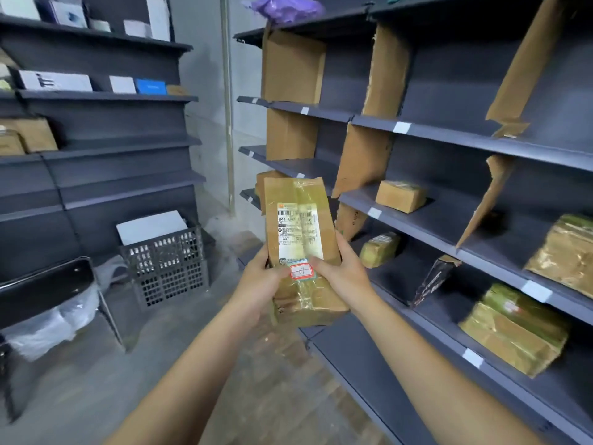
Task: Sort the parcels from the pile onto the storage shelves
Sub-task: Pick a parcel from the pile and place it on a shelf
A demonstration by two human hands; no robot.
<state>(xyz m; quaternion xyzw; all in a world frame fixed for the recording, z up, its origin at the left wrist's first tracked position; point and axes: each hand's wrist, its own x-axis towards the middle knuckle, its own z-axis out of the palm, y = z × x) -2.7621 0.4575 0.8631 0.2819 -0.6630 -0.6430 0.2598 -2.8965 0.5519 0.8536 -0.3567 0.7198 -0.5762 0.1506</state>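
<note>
Head view: one oblong brown parcel (301, 248) at frame centre, held upright in the air, on no shelf, label side to camera. Left hand (260, 277) wraps its lower left edge and right hand (343, 271) its lower right edge, thumbs on the front, fingers behind, both closed round it. One white shipping label (296, 232) on the face; one red-bordered sticker (301, 271) just below, between the thumbs. Judgement: cardboard under glossy tape, so likely stiff along its length but slick. The bottom end looks crumpled and softer. Probably light enough for one hand. Best hold is across the narrow sides at mid-length, clear of the label. Right shelving (417, 128) runs from 12 to 4 o'clock. Four tan taped parcels counted on it: small box (400, 195) at 2, small bundle (380, 250) at 3, large bundle (561, 255) far out at 3, second large bundle (516, 329) at 4. One dark packet (433, 281) leans between them. One purple bag (287, 8) on top at 12. Cardboard dividers (293, 65): at least six, some leaning. Two stacked grey crates (167, 264) at 9, one black chair (48, 284) at 8. Left shelving (106, 96) at 10 carries white and blue boxes, too blurred to count.
</note>
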